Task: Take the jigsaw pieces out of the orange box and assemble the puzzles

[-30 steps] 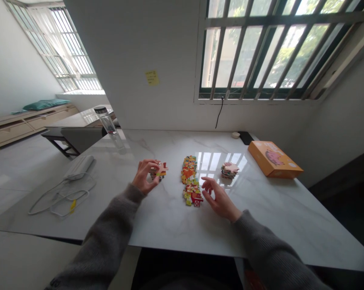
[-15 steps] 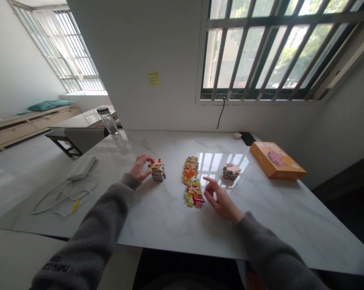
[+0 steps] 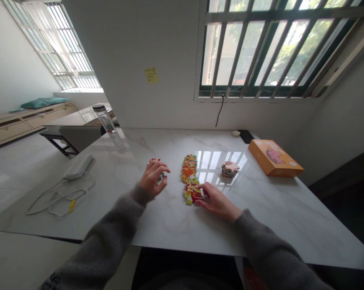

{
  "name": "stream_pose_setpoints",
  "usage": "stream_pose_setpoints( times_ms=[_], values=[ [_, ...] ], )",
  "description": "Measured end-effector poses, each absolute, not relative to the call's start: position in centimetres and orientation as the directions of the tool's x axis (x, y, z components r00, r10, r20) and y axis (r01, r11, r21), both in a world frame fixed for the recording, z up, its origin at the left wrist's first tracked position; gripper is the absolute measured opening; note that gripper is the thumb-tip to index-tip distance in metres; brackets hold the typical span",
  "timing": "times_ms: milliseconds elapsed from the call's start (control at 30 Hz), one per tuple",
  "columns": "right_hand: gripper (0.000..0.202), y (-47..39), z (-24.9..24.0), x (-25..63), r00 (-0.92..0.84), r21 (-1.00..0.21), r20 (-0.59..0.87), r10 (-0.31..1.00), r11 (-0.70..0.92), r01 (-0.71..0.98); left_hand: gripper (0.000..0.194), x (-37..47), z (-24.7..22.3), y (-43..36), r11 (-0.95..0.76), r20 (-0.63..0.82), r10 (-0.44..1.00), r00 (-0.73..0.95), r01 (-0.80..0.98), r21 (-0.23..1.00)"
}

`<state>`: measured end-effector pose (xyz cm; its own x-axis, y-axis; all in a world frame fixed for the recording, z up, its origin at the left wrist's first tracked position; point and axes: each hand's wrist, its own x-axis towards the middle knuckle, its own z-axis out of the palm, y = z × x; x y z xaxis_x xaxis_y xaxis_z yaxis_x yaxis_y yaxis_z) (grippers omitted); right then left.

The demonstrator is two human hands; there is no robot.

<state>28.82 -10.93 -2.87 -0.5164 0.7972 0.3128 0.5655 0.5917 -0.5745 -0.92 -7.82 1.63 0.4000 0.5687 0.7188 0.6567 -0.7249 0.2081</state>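
My left hand [image 3: 154, 178] hovers in front of a stack of jigsaw pieces [image 3: 155, 160], its thumb and fingers apart with nothing visible between them. The hand hides most of that stack. To its right, a narrow strip of colourful jigsaw pieces [image 3: 189, 168] runs away from me along the table. At the strip's near end, my right hand [image 3: 218, 202] has its thumb and forefinger around a red puzzle piece [image 3: 196, 195], which lies low among yellow-green pieces. A second stack of jigsaw pieces [image 3: 229, 169], pinkish on top, stands farther right.
An orange box [image 3: 274, 159] lies at the right of the marbled table [image 3: 169, 229], near a dark phone [image 3: 246, 136] and a small white object [image 3: 236, 133]. On the left are a glass bottle [image 3: 105, 120] and a white device [image 3: 79, 166] with a looped cable [image 3: 56, 209].
My left hand has moved right and toward me, now in front of the left stack. The right hand has shifted slightly left and down onto the near end of the strip.
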Motion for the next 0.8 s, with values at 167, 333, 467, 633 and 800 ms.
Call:
stream_pose_setpoints(
  times_ms=[167, 333, 467, 633, 800],
  values=[
    [0.038, -11.0, -3.1, 28.7, -0.486, -0.442, 0.271, 0.831, 0.556, 0.704, 0.03, 4.3, -1.0, -9.4, -0.802, 0.5, 0.578, 0.645, 0.561, 0.203],
    [0.034, -10.8, -3.2, 28.9, -0.499, -0.451, 0.271, 0.823, 0.566, 0.69, 0.056, 5.4, -3.9, -9.2, -0.777, 0.397, 0.629, 0.668, 0.558, 0.292],
    [0.013, -10.7, -3.3, 28.9, -0.508, -0.545, 0.275, 0.816, 0.568, 0.617, 0.053, 5.0, -4.9, -9.3, -0.769, 0.411, 0.639, 0.65, 0.55, 0.326],
    [0.019, -10.5, -3.5, 28.8, -0.494, -0.629, 0.296, 0.817, 0.556, 0.543, 0.052, 4.8, -5.5, -9.1, -0.774, 0.42, 0.632, 0.651, 0.551, 0.311],
    [0.024, -10.2, -3.5, 29.1, -0.477, -0.718, 0.232, 0.848, 0.48, 0.504, 0.056, 4.7, -5.4, -8.9, -0.796, 0.456, 0.603, 0.654, 0.532, 0.289]
  ],
)
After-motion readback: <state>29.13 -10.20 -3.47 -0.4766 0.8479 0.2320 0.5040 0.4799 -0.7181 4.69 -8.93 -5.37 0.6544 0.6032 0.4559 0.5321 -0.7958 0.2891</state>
